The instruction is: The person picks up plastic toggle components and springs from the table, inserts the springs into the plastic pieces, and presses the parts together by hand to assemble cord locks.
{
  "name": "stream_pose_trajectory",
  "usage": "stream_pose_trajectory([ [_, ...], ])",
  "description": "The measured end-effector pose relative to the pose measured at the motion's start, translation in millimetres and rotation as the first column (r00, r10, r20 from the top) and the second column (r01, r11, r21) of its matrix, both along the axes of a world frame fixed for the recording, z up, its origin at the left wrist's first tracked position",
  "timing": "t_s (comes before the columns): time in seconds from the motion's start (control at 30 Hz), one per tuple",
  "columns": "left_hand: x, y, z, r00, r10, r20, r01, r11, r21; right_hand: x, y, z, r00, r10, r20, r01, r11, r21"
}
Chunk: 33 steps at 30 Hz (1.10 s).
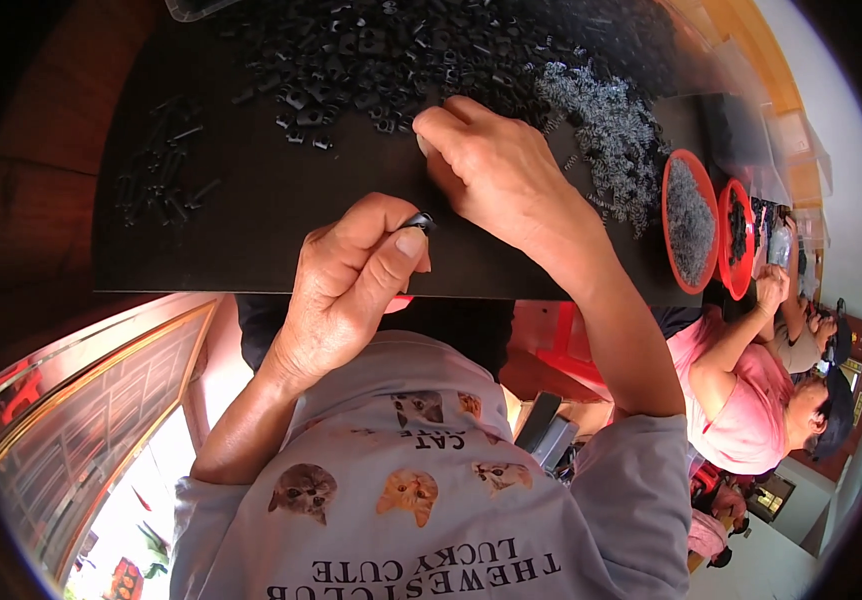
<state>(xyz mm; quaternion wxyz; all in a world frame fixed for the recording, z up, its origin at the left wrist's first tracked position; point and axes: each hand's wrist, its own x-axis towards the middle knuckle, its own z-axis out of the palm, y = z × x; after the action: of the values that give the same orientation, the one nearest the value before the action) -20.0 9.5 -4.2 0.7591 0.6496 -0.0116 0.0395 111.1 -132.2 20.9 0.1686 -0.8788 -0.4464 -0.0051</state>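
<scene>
My left hand is raised over the table's near edge, its thumb and forefinger pinched on a small black plastic part. Just beyond and to the right, my right hand hangs over the dark table with its fingers curled downward. The back of that hand hides most of its fingertips, so whether they grip anything does not show. Past it spreads a heap of small black plastic parts. Beside the heap, toward the right, lies a tangled pile of small metal springs.
Several black rod-like pieces are scattered at the table's left. On the right stand a red bowl of springs and another red bowl with black parts. A person in a pink shirt works farther right.
</scene>
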Motion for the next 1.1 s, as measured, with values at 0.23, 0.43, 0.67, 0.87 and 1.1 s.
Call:
stream_pose_trajectory([
  [0.23, 1.9, 2.3, 4.0, 0.999, -0.005, -0.042, 0.004, 1.0, -0.02, -4.0, -9.7, 14.5, 0.838, -0.053, -0.543, 0.207, 0.952, 0.226],
  [0.43, 2.4, 3.1, 5.0, 0.996, -0.037, -0.087, 0.028, 0.995, -0.097, -16.0, -24.8, 35.9, 0.639, 0.06, -0.767, 0.282, 0.909, 0.307],
  [0.67, 3.6, 1.9, 7.9, 0.991, -0.056, -0.121, 0.04, 0.99, -0.132, -22.7, -28.6, 42.5, 0.647, 0.111, -0.754, 0.3, 0.872, 0.386],
  [0.87, 4.6, 4.6, 8.9, 0.985, -0.106, -0.134, 0.093, 0.99, -0.105, -21.1, -27.7, 44.3, 0.565, 0.17, -0.807, 0.283, 0.879, 0.384],
  [1.1, 5.7, 6.6, 12.6, 0.976, -0.149, -0.161, 0.126, 0.981, -0.146, -19.3, -28.8, 45.7, 0.411, 0.204, -0.889, 0.288, 0.896, 0.339],
])
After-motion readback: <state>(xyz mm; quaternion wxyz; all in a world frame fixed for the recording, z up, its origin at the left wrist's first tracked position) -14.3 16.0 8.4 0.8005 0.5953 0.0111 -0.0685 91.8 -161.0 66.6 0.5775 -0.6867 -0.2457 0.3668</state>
